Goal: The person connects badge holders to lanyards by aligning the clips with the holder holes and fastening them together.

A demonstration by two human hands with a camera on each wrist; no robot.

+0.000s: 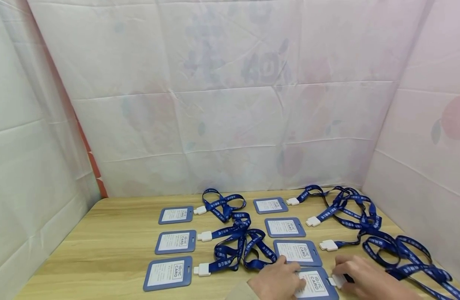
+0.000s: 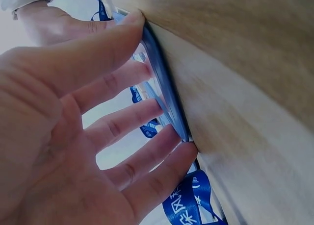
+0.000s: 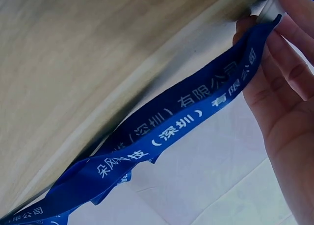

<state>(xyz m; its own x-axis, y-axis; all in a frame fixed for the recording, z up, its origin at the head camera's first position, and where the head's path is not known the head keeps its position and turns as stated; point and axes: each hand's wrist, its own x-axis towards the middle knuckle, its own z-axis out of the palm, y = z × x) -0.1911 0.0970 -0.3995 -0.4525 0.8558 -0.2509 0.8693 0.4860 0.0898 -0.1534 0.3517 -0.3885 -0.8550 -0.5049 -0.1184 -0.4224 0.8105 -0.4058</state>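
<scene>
A blue ID card holder with a white card lies at the front of the table, partly covered by my left hand. In the left wrist view, the thumb and spread fingers of that hand hold the holder at its edges against the wood. My right hand pinches the white clip of a blue lanyard right at the holder's slotted end. White-lettered lanyard strap trails from the clip in the right wrist view. Just behind lies another blue holder, close to my left fingertips.
Further holders lie in two columns, each facing a white lanyard clip. Bunched blue lanyards spread between the columns, and more lanyards coil at the right. White cloth walls in the wooden table.
</scene>
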